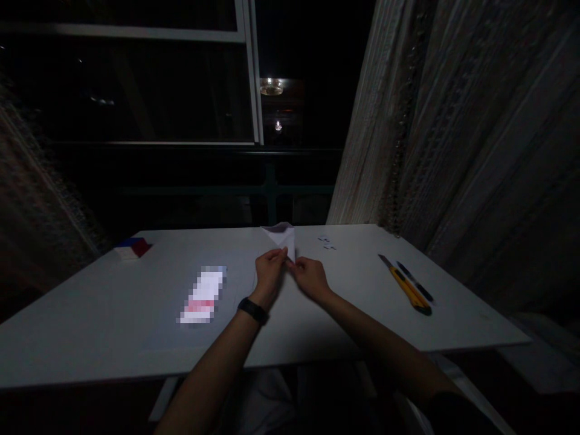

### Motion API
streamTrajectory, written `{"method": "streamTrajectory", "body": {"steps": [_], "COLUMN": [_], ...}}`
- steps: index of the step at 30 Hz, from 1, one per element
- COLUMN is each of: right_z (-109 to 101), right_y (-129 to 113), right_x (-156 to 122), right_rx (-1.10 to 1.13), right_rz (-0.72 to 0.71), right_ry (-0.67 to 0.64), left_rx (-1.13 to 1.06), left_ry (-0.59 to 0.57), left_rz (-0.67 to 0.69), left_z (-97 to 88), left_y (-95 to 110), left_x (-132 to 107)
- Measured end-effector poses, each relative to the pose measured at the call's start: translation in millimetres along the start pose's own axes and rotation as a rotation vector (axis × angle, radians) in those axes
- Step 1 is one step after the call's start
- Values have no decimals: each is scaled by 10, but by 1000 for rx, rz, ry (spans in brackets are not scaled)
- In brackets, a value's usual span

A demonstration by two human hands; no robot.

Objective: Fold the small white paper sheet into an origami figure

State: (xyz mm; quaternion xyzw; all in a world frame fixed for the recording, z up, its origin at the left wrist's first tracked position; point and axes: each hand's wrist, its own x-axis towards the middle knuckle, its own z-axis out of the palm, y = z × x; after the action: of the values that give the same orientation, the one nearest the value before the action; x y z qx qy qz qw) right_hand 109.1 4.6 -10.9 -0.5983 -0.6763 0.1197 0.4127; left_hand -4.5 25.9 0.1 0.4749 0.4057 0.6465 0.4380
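A pale sheet of paper (281,235), folded into a pointed, cone-like shape, stands up from the table between my hands. My left hand (270,269) pinches its lower edge, with a dark band around the wrist. Close beside it, my right hand (310,277) is closed on the paper's lower tip, the fingers of both hands nearly touching. The paper's wider end points away from me. Dim light hides the fine folds and part of the fingertips.
A lit phone (203,295) lies left on the white table (344,326). Right of my hands are a yellow utility knife (405,287), blade out, and a dark pen (414,282). Small dark bits (327,243) lie farther back. A red, blue and white block (133,248) sits far left. Curtains (362,121) hang behind.
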Motion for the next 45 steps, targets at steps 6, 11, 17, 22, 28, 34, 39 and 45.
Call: {"method": "streamTrajectory", "body": {"steps": [6,11,17,22,28,34,39,45], "right_z": [-116,-132,-131,-118,-56,-4,9,-46], "right_y": [-112,-155,-162,-105,66,180,212,148], "right_x": [-83,-99,-100,-84,-24,7,22,-6], "right_rx": [-519,-628,-673,-634,-415,-214,-186,-125], "right_rz": [-158,-153,-142,-196,-335,-495,-516,-446], "right_ry": [-26,-43,-55,24,185,261,260,193], "left_rx": [-24,21,31,-33,-194,-235,-271,-255], "left_ry": [-22,-8,-20,-42,-67,-68,-62,-60], "left_rz": [-28,-18,-6,-34,-109,-151,-171,-178], "left_z": [19,27,16,7,18,23,28,28], "left_y": [2,24,-7,-42,6,18,35,55], "left_x": [-10,-19,5,7,-43,-45,-49,-51]}}
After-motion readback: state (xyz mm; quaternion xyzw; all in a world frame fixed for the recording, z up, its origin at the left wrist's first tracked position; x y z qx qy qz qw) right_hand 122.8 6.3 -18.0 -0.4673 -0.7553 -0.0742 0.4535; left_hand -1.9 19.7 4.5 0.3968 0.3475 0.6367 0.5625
